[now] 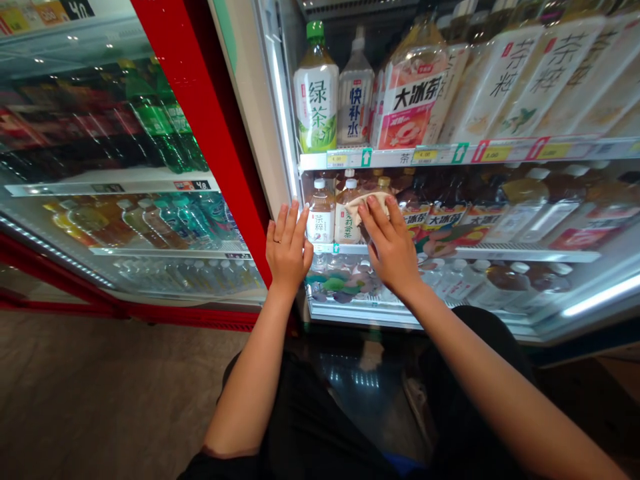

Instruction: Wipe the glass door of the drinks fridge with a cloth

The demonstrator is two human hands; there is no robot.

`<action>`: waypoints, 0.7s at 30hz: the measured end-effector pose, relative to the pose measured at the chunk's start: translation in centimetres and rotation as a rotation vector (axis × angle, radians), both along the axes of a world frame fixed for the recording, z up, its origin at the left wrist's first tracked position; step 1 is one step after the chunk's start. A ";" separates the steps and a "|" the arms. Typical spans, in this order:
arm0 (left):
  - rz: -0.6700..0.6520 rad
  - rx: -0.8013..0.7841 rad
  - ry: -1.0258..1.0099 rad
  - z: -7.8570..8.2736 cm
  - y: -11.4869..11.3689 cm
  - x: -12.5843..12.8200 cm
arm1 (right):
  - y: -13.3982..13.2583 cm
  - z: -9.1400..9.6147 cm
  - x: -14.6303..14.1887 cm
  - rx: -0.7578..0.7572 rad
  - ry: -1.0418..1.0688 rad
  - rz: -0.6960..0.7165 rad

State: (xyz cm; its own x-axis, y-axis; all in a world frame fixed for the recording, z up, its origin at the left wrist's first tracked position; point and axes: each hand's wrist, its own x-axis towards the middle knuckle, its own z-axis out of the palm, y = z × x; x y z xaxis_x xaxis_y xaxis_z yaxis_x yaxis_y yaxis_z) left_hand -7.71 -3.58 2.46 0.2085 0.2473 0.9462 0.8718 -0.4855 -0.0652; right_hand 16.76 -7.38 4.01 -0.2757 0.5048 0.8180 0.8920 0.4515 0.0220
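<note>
2 drinks coolers stand side by side: at left, over a brownish floor (125, 387), a red-framed cooler (200, 100); at right, a lit, pale-framed cooler (245, 107). My left hand (289, 255) lies flat at the right cooler's left edge, fingers free, straight and nearly together, pointing up. My right hand (393, 248), fingers extended and slightly parted, presses a cream cloth (357, 205) on the glass, before small bottles (320, 223). The cloth's long axis runs sideways, right end slightly higher.
</note>
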 end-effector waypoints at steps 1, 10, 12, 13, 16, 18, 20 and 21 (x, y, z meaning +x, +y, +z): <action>0.002 -0.004 -0.005 0.0 0.0 -0.1 | 0.2 0.4 -0.5 0.008 0.007 0.005; -0.054 -0.097 -0.022 -0.5 0.2 -0.7 | 1.3 0.1 -2.1 -0.079 -0.055 0.113; -0.036 -0.100 -0.014 -0.5 0.2 -0.9 | 1.1 -0.4 -1.6 -0.062 -0.046 0.097; -0.028 -0.112 -0.011 -0.5 0.1 -0.9 | 1.0 -0.5 -1.5 -0.052 -0.035 0.086; -0.031 -0.154 -0.031 -0.5 0.0 -1.1 | 1.0 0.1 -1.9 -0.027 -0.010 0.060; -0.041 -0.140 -0.061 -0.4 0.0 -1.1 | 1.3 0.8 -2.7 -0.013 -0.034 0.050; -0.050 -0.115 -0.085 -0.3 0.0 -1.1 | 1.7 1.2 -3.5 0.009 -0.082 0.057; -0.051 -0.110 -0.095 -0.3 0.0 -1.1 | 1.9 1.2 -3.7 0.014 -0.103 0.063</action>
State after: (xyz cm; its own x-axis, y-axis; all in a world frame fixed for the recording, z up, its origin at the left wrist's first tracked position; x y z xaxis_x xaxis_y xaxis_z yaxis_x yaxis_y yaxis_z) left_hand -8.85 -3.55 2.20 0.1346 0.3421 0.9300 0.8454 -0.5292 0.0723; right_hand 13.02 -5.50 5.26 -0.3896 0.4725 0.7905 0.8547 0.5053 0.1192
